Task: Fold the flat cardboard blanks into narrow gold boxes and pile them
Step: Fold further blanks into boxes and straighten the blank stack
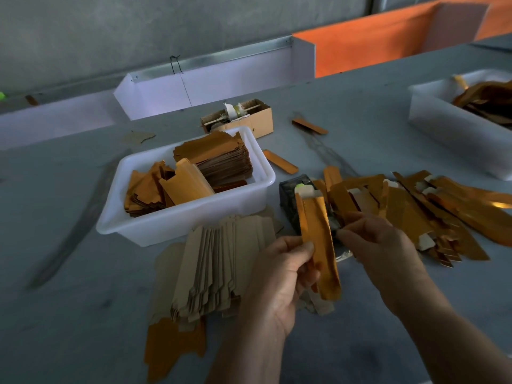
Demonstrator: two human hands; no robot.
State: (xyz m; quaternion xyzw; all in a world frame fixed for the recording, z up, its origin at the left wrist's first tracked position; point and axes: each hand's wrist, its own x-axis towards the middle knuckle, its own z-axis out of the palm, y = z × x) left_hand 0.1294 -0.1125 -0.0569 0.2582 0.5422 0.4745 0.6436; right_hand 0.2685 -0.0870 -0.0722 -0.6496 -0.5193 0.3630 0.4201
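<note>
The left hand [279, 275] is gripping a narrow gold box [318, 245] near its lower end, fingers curled round it from the left, holding it above the worktop [83, 314] with its white top flap pointing far. The right hand [379, 245] is reaching in from the right, its fingertips meeting the box's right edge about midway; whether they are pinching it or only touching cannot be told through the blur.

Just left of the hands a fanned stack of flat cardboard blanks [216, 273] is lying brown side up, a few gold-faced ones sticking out at its near end. Beyond it a white tub [133, 228] is holding more stacked gold blanks. To the right of the held box a loose pile of folded gold boxes [432, 212] is spreading toward the right edge, with a dark block [288, 195] standing between the tub and that pile. A second white tub [443, 123] is sitting at the far right. Bare grey worktop is lying open at the near left and at the near right beneath the right forearm.
</note>
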